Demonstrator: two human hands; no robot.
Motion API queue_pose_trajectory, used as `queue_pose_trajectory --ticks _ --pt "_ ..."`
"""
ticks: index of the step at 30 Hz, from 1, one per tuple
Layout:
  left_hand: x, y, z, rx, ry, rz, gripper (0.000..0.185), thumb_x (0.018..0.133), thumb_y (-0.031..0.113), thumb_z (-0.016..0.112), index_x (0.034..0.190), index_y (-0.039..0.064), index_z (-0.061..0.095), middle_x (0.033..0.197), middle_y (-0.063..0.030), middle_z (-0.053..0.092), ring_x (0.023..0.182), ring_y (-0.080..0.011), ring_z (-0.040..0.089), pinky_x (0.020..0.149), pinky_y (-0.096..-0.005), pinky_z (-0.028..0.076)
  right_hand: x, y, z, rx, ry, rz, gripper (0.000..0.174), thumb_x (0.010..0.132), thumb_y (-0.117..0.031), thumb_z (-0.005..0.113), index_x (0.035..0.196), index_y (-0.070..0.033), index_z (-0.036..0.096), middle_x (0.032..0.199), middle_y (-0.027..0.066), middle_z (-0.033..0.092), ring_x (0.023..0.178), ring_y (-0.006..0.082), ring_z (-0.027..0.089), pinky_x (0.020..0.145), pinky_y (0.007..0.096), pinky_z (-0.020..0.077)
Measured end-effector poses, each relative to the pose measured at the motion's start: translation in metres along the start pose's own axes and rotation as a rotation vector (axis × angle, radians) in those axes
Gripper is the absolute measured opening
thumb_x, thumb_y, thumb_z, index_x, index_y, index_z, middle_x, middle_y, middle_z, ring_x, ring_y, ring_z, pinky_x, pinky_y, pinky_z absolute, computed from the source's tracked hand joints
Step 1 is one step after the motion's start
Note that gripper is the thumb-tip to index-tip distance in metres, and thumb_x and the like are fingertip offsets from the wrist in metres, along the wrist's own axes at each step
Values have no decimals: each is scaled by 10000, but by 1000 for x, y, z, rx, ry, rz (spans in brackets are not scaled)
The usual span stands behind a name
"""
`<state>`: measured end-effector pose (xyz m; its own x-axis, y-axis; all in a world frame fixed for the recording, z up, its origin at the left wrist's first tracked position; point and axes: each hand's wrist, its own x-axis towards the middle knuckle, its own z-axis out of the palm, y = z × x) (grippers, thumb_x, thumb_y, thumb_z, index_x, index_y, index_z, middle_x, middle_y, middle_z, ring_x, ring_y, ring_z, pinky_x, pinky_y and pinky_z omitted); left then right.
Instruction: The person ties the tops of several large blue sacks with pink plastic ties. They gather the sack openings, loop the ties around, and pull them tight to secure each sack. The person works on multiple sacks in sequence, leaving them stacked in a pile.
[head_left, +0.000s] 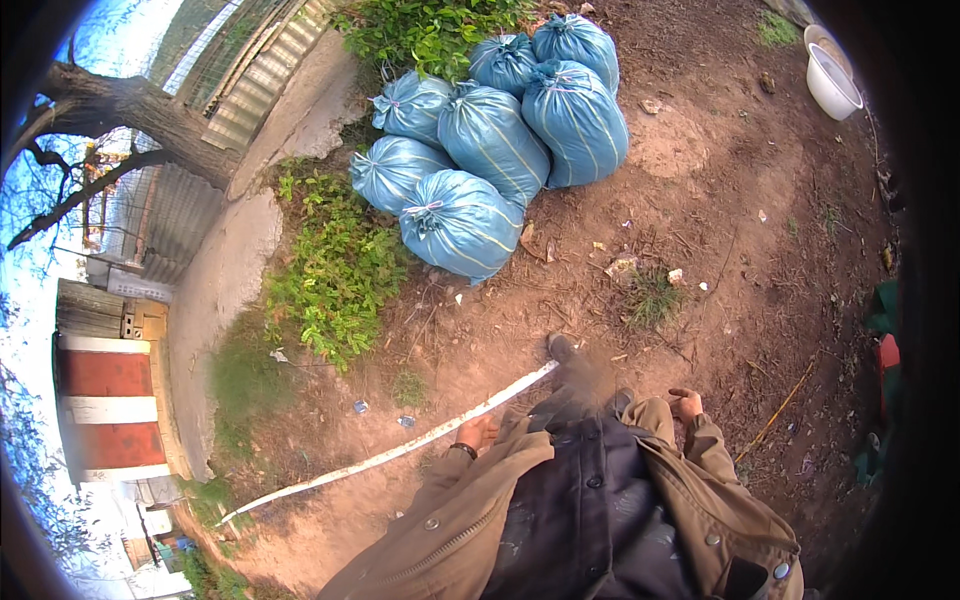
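My left hand (477, 432), with a dark band at its wrist, hangs beside my brown jacket with its fingers loosely bent. Nothing shows in it. A long white pole (360, 466) on the ground passes just beyond that hand, and its far end reaches my shoe (559, 348). On the other side, my right hand (685, 406) hangs by my hip, empty, its fingers spread a little. Ahead of me stand several stuffed blue woven sacks (491, 142), their necks gathered and tied, grouped on bare soil and apart from both hands.
Green shrubs (330, 262) border the sacks, in front of a low concrete wall (217, 285). A tree trunk (157, 112) leans near corrugated sheeting (255, 97). White basins (834, 84) sit at the far right. A thin yellowish stick (776, 411) lies right of me.
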<state>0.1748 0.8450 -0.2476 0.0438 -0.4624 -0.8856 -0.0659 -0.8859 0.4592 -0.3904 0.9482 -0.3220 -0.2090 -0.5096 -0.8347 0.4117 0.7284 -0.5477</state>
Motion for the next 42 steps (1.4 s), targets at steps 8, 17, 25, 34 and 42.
queue_pose_trajectory --ticks 8,17,25,34,42 --pt "22 -80 -6 37 -148 431 306 971 255 600 1165 26 657 973 -104 712 795 -175 671 683 -326 537 -24 9 -18 65 56 4 422 819 126 495 1237 119 552 855 235 687 664 282 678 566 375 555" --pt "-37 -62 52 81 417 392 304 973 249 597 1174 27 649 974 -110 709 796 -183 674 682 -331 542 -44 46 -50 2 222 40 466 736 163 537 1187 73 617 853 262 680 680 318 696 569 397 582" --pt "-45 -63 48 121 406 416 303 974 244 594 1181 28 642 974 -116 707 797 -190 677 681 -335 546 -56 100 -51 95 208 85 437 741 108 576 1168 37 643 852 248 690 667 342 697 556 427 567" --pt "26 20 84 76 15 228 303 976 239 590 1189 29 634 974 -122 705 798 -197 680 680 -340 551 -99 136 -55 -166 435 188 410 700 -126 698 1107 -156 741 1097 133 710 1052 301 670 934 372 524" --pt "66 98 97 279 -193 93 302 977 234 587 1196 30 627 974 -127 703 800 -204 683 680 -344 555 -107 167 -43 34 568 211 350 769 -134 646 1103 -175 741 1139 115 700 1080 286 663 949 376 529"
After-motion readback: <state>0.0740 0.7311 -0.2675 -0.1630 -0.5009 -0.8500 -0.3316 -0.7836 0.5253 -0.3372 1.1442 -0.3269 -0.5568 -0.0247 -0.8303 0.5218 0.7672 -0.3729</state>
